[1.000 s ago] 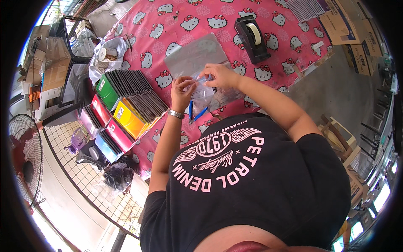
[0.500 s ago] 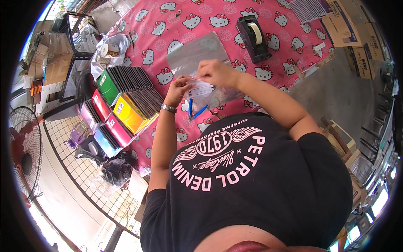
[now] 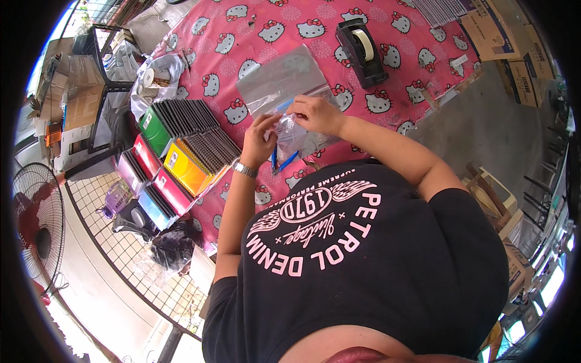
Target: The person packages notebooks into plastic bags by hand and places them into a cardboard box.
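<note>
Over the near part of the table, my right hand point(image 3: 316, 115) pinches the edge of a small clear plastic bag point(image 3: 295, 138). My left hand point(image 3: 260, 140), with a metal watch at its wrist, is closed on the bag's left edge, thumb and fingers together. Something blue shows through the plastic beside the right fingers, too unclear to name. Just below the bag lie two blue pens point(image 3: 287, 162), one partly behind the left hand. Beyond my hands a larger clear plastic sleeve point(image 3: 284, 75) lies flat.
A black tape dispenser point(image 3: 363, 54) stands on the pink patterned tablecloth point(image 3: 266, 51). Stacked spiral notebooks point(image 3: 181, 154) in several colours sit left of my left arm. Cardboard boxes point(image 3: 496, 36) are at the far right, and a fan point(image 3: 41, 224) stands at the far left.
My hands have moved a little apart, the left one lower and the right one to the right. The plastic between them looks more crumpled, and the blue thing by the right fingers now shows.
</note>
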A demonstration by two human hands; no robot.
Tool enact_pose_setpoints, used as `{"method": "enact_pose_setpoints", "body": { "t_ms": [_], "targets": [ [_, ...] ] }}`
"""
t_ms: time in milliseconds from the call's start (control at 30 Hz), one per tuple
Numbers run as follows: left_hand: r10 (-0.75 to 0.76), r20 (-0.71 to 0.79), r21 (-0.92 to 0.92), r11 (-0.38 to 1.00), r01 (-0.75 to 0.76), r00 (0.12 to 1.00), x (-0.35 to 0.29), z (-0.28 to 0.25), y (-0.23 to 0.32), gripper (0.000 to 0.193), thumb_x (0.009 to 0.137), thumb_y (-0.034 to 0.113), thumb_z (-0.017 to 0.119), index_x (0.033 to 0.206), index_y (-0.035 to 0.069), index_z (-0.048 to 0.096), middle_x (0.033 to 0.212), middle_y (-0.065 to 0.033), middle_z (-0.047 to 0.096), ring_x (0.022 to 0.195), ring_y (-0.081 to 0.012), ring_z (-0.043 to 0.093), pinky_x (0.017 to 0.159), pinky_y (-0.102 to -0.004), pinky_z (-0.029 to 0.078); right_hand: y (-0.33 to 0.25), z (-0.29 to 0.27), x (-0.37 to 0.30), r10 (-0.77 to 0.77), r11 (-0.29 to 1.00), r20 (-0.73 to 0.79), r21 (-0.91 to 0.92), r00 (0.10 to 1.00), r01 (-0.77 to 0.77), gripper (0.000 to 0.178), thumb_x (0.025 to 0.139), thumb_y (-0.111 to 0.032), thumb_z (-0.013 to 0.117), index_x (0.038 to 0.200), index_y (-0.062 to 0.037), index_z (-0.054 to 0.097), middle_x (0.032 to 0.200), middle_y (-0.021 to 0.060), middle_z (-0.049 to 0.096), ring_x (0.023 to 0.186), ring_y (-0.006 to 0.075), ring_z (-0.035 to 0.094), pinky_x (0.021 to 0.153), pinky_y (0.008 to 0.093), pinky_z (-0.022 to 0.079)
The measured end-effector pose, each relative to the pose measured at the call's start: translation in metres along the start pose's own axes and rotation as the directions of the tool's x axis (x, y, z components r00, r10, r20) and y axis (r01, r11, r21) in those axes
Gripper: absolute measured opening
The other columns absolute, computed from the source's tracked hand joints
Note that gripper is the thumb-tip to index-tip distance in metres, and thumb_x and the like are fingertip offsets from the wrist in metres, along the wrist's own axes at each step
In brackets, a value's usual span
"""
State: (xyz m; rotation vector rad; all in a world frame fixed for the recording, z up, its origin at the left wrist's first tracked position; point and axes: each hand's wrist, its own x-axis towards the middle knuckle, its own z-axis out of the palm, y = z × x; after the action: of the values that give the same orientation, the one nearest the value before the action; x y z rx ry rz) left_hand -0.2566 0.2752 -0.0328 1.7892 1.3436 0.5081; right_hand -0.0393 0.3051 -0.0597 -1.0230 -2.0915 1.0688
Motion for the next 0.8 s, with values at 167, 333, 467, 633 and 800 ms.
{"method": "enact_pose_setpoints", "body": {
  "t_ms": [167,333,467,633,800],
  "targets": [
    [0.22,0.017,0.145,0.965,-0.22,0.975,-0.026,0.001,0.002,0.059,0.065,0.0,0.07,0.122,0.005,0.056,0.119,-0.0154,0.056,0.112,-0.0316,0.054,0.095,-0.0388,0.045,-0.005,-0.021,-0.015,-0.351,0.927,0.093,-0.103,0.932,0.36,0.03,0.074,-0.013,0.067,0.103,-0.005,0.064,0.091,0.0098,0.06,0.089,0.0277,0.059,0.08,0.0388,0.048],
    [0.325,-0.136,0.285,0.918,-0.277,0.936,-0.02,0.025,-0.02,0.042,0.063,-0.001,0.071,0.105,0.008,0.066,0.108,-0.0094,0.06,0.099,-0.0286,0.058,0.084,-0.0367,0.049,-0.008,0.0,-0.018,-0.337,0.857,0.145,-0.363,0.93,0.366,0.027,0.073,-0.022,0.069,0.093,-0.0059,0.065,0.093,0.0081,0.058,0.095,0.0274,0.055,0.085,0.0394,0.044],
    [0.068,-0.271,0.063,0.997,-0.052,0.96,-0.02,0.032,-0.025,0.023,0.062,0.004,0.075,0.084,0.01,0.073,0.099,-0.0066,0.059,0.095,-0.0245,0.056,0.082,-0.0362,0.048,-0.012,0.019,-0.019,-0.152,0.951,-0.091,-0.285,0.984,0.121,0.015,0.073,-0.023,0.069,0.08,-0.0097,0.065,0.088,0.0048,0.054,0.092,0.0244,0.052,0.084,0.0403,0.037],
    [-0.099,-0.34,0.145,0.977,0.156,0.935,-0.01,0.027,-0.014,0.019,0.061,0.024,0.083,0.077,0.016,0.076,0.108,-0.0048,0.054,0.11,-0.0277,0.044,0.093,-0.0416,0.037,-0.016,0.027,-0.014,0.064,0.96,-0.218,-0.253,0.974,-0.12,0.013,0.077,-0.023,0.068,0.076,-0.0099,0.065,0.091,0.0034,0.053,0.093,0.0229,0.048,0.083,0.0413,0.033],
    [-0.196,-0.313,0.236,0.932,0.276,0.929,-0.002,0.021,-0.001,0.021,0.062,0.029,0.083,0.075,0.015,0.076,0.124,-0.0046,0.053,0.121,-0.0309,0.038,0.101,-0.0452,0.033,-0.002,-0.006,-0.007,0.114,0.964,-0.392,-0.179,0.913,-0.197,0.017,0.081,-0.027,0.066,0.08,-0.0098,0.068,0.088,0.0059,0.055,0.091,0.0266,0.051,0.08,0.0409,0.038]
  ]
}}
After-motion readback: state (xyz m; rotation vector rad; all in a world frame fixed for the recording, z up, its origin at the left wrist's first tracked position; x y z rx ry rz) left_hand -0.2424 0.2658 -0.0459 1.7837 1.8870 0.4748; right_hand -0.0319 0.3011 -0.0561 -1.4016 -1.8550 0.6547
